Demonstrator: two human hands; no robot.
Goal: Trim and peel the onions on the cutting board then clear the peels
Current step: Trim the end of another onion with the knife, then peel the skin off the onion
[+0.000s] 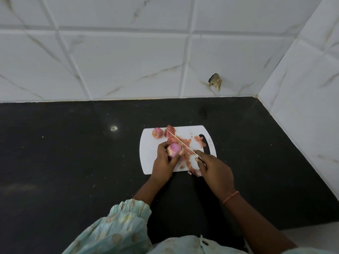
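Observation:
A white cutting board (148,158) lies on the black counter. My left hand (164,162) grips a purple-pink onion (174,148) at the board's middle. My right hand (213,168) holds a knife (180,142) by its handle; the thin blade runs up and left, right beside the held onion. Another unpeeled onion (157,132) sits at the board's far left corner, and two more onion pieces (169,132) lie beside it under the blade tip. Pink peels (189,153) are scattered over the board's right half, some spilling off the near edge (195,172).
The black counter (73,153) stretches wide to the left and behind the board. White tiled walls (128,61) close off the back and right side, meeting in a corner at the far right. A chipped hole (215,81) marks the back wall.

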